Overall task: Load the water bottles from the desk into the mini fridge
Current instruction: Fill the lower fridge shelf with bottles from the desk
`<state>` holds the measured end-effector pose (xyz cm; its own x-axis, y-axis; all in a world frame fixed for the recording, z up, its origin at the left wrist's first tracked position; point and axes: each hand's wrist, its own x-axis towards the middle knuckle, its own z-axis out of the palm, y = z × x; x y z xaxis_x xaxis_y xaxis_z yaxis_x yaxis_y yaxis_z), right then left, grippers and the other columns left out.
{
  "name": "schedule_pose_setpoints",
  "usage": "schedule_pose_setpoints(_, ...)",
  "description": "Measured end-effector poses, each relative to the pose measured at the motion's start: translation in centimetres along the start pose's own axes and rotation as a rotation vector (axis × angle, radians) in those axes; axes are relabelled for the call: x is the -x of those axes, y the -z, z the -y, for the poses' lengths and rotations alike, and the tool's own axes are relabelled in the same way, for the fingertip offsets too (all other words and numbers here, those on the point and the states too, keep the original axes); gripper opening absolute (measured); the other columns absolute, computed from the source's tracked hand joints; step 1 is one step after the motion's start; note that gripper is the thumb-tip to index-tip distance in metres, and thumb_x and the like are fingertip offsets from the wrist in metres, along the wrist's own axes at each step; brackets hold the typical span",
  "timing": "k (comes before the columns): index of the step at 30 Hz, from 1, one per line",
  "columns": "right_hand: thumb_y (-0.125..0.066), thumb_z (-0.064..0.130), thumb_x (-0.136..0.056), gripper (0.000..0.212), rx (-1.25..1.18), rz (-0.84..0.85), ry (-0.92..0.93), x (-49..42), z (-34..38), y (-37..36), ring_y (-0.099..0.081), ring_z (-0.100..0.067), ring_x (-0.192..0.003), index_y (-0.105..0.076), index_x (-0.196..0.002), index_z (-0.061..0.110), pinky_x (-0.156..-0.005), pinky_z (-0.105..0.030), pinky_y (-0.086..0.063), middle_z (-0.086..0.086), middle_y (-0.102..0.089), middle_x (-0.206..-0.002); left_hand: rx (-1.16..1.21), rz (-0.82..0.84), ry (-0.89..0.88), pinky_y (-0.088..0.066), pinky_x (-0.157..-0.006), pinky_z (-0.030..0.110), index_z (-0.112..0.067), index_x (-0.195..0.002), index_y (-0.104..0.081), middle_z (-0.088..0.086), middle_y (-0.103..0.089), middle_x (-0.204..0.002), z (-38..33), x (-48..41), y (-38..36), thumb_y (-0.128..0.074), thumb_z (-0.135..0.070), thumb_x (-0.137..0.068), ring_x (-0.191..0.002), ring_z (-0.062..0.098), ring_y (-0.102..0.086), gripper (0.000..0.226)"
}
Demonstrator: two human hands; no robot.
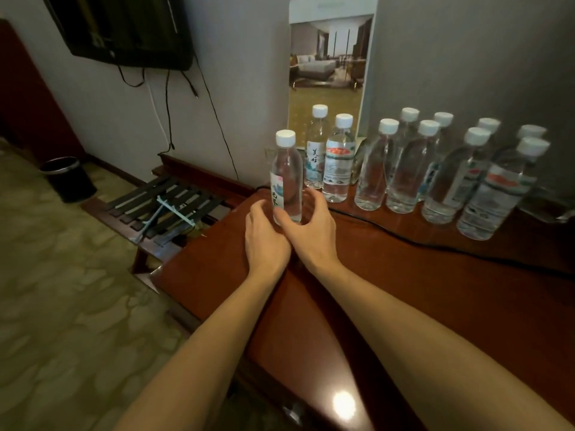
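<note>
1. L hand (264, 241) & R hand (312, 231) are cupped low round near bottle (287, 172). R fingers are curved wide w/ a gap showing, not closed. L thumb is laid at the base; a grip can't be confirmed.
2. Desk (466, 290): glossy wood. Near bottle is stood upright at its left end. Fridge not in view.
3. Bottle row (404, 178) is lined along the wall, all capped, judged full, so heavyish.
4. Near bottle: thin clear plastic, prob. slick, dented if squeezed. Best taken mid-body at the label.

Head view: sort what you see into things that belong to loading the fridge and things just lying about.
Job: nearest bottle, left hand, right hand, row of bottles, desk.
Lying about: television, bin, luggage rack, brochure, black cable.
</note>
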<state>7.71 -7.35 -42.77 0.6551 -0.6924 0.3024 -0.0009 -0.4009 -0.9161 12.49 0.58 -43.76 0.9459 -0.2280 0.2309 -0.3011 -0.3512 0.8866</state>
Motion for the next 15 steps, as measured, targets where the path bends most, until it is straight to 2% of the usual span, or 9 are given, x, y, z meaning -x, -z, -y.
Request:
schedule_pose_setpoints(3, -0.083, 0.048, -0.078, 0.067, -0.009, -0.02, -0.001, -1.6, 0.0, -0.9, -0.065, -0.005, -0.113, -0.056, -0.135, 0.028, -0.095, -0.028, -0.054, 0.014, -0.068, -0.122, -0.026, -0.009, -0.018, -0.053, -0.102, 0.046, -0.023, -0.143, -0.048, 0.001, -0.06, -0.138, -0.2, -0.9, -0.3, -0.067, -0.032, -0.096, -0.123, 0.022, -0.061, 0.051)
schedule_pose_setpoints(5, -0.085, 0.045, -0.078, 0.06, -0.01, -0.001, 0.003, -2.3, -0.1, -1.1, -0.067, 0.0, -0.105, -0.06, -0.13, 0.029, -0.091, -0.027, -0.056, 0.016, -0.071, -0.114, -0.065, -0.012, -0.015, -0.053, -0.099, 0.046, -0.028, -0.139, -0.052, -0.001, -0.065, -0.132, -0.5, -1.2, -0.4, -0.062, -0.029, -0.098, -0.121, 0.022, -0.063, 0.042)
schedule_pose_setpoints(8, -0.085, 0.041, -0.079, 0.048, -0.025, 0.021, 0.015, -2.6, -0.4, -1.1, -0.07, 0.005, -0.094, -0.065, -0.121, 0.03, -0.086, -0.028, -0.059, 0.016, -0.075, -0.103, -0.149, 0.02, -0.005, -0.05, -0.089, 0.038, -0.032, -0.131, -0.055, -0.003, -0.07, -0.125, -0.9, -1.3, -0.3, -0.06, -0.028, -0.098, -0.117, 0.026, -0.064, 0.034)
schedule_pose_setpoints(11, -0.083, 0.039, -0.08, 0.046, -0.034, 0.022, 0.017, -1.9, -0.7, -0.7, -0.07, 0.004, -0.095, -0.065, -0.122, 0.03, -0.087, -0.032, -0.06, 0.015, -0.076, -0.104, -0.121, 0.043, -0.019, -0.05, -0.086, 0.035, -0.03, -0.129, -0.058, -0.002, -0.072, -0.122, -1.1, -0.7, 0.1, -0.067, -0.028, -0.095, -0.115, 0.026, -0.065, 0.035)
schedule_pose_setpoints(15, -0.082, 0.041, -0.081, 0.048, -0.034, 0.05, 0.003, 0.4, -0.4, 1.0, -0.07, 0.004, -0.096, -0.065, -0.125, 0.034, -0.089, -0.033, -0.06, 0.017, -0.076, -0.106, -0.028, 0.104, -0.025, -0.055, -0.088, 0.037, -0.031, -0.121, -0.059, -0.009, -0.073, -0.113, -1.6, 1.3, 1.4, -0.082, -0.034, -0.083, -0.104, 0.014, -0.069, 0.044)
